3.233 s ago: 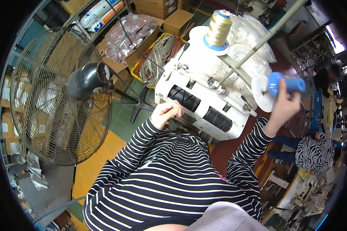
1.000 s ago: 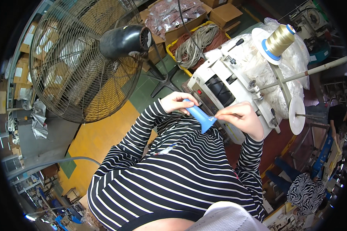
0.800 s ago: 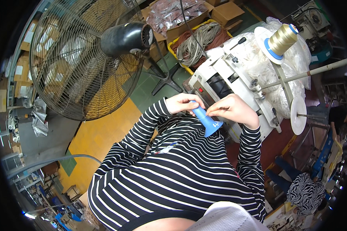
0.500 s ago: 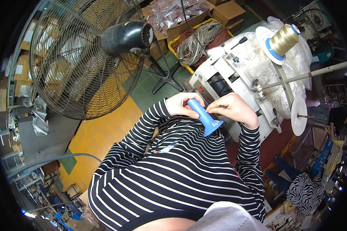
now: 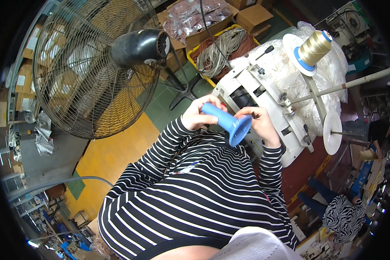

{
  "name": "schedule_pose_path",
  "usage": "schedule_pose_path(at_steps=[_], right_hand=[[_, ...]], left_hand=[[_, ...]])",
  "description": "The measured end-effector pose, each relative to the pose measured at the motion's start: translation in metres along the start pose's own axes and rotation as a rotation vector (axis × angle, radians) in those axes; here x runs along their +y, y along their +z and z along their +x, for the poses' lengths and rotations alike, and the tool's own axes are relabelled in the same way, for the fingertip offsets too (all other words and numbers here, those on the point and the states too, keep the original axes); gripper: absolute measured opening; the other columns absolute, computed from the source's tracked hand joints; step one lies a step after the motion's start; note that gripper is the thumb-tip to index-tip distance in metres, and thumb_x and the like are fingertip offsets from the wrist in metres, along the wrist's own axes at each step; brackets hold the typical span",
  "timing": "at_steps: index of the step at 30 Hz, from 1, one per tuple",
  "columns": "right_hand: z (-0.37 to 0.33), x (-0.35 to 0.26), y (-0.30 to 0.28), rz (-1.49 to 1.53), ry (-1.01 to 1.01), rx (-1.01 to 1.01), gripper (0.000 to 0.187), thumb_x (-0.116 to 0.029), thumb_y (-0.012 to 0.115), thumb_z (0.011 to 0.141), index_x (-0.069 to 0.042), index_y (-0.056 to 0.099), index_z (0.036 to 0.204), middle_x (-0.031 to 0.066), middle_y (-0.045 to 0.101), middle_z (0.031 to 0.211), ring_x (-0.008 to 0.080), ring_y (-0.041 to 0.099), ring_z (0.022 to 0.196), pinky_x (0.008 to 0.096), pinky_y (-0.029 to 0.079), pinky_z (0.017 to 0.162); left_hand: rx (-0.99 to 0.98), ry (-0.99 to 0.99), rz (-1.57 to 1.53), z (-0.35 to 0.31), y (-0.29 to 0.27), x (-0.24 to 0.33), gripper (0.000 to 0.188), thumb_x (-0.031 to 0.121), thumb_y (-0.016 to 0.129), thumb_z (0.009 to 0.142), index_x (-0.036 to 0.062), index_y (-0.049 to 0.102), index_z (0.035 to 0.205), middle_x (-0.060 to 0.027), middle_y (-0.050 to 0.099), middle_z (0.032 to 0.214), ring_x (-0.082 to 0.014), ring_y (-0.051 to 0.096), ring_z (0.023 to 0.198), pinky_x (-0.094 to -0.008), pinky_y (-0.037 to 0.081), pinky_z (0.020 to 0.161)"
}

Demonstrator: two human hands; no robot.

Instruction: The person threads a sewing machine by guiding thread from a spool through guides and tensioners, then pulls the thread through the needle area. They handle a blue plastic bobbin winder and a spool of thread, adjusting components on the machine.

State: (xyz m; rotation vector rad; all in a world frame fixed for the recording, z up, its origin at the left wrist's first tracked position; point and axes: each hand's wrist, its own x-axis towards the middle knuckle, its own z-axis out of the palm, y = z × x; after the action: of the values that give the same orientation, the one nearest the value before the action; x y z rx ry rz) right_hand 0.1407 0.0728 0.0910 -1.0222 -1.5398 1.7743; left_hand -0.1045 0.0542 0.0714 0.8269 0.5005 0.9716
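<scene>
An empty blue plastic spool with a flared end lies across both my hands, close to my chest. My left hand grips its narrow end. My right hand holds the wide flared end. Just beyond my hands stands a white winding machine with a white disc on a spindle. A full spool of tan thread on a blue base sits on top of the machine at the right.
A large black floor fan stands to the left on the yellow and green floor. A yellow crate of cord bundles and cardboard boxes sit behind the machine. Another person in a zebra-pattern top is at the lower right.
Earlier my right hand held the blue spool out by the machine's right side. It came in to my chest, my left hand took its narrow end, and the flared end now points toward me.
</scene>
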Motion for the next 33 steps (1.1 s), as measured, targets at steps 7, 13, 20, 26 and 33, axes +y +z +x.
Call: schedule_pose_path(at_steps=[7,13,20,26,33], right_hand=[[-0.003,0.052,0.047,-0.102,0.043,0.140,0.017,-0.008,0.060,0.091,0.003,0.070,0.099,0.0009,0.065,0.076,0.0052,0.056,0.068,0.0200,0.043,0.060],[-0.025,0.019,0.061,-0.524,-0.410,0.171,0.011,-0.004,0.067,0.083,-0.002,0.072,0.092,0.0121,0.071,0.084,0.0248,0.070,0.071,0.0309,0.055,0.063],[-0.036,-0.062,0.045,-0.737,-0.458,0.214,0.010,-0.002,0.070,0.078,-0.004,0.073,0.087,0.0108,0.069,0.071,0.0174,0.060,0.049,0.0273,0.044,0.047],[-0.027,-0.110,0.021,-0.960,-0.290,0.184,0.011,-0.011,0.070,0.081,-0.007,0.075,0.090,0.0108,0.068,0.068,0.0156,0.062,0.051,0.0262,0.045,0.048],[-0.005,-0.101,0.005,-0.549,-0.206,0.271,0.014,-0.012,0.068,0.084,-0.006,0.074,0.094,0.0077,0.070,0.074,0.0087,0.060,0.058,0.0238,0.046,0.055]], left_hand=[[0.397,0.354,-0.051,0.012,-0.005,0.037,0.037,0.004,0.074,0.077,0.0053,0.053,0.108,-0.0129,0.061,0.110,-0.0181,0.060,0.098,-0.0280,0.049,0.085],[0.488,0.572,0.630,0.023,-0.014,0.068,0.036,0.004,0.077,0.076,0.0020,0.055,0.105,-0.0059,0.058,0.105,-0.0137,0.056,0.099,-0.0287,0.045,0.090],[0.260,0.199,0.628,0.014,-0.001,0.065,0.034,0.005,0.076,0.078,0.0044,0.057,0.106,-0.0040,0.056,0.110,-0.0117,0.054,0.097,-0.0255,0.046,0.084],[0.059,0.065,0.614,0.020,0.014,0.030,0.028,0.016,0.071,0.085,0.0039,0.059,0.108,-0.0033,0.061,0.099,-0.0103,0.055,0.090,-0.0262,0.045,0.081],[-0.093,-0.040,0.381,0.010,0.008,0.019,0.029,0.015,0.070,0.085,0.0026,0.058,0.108,-0.0115,0.063,0.113,-0.0178,0.060,0.102,-0.0316,0.048,0.091]])
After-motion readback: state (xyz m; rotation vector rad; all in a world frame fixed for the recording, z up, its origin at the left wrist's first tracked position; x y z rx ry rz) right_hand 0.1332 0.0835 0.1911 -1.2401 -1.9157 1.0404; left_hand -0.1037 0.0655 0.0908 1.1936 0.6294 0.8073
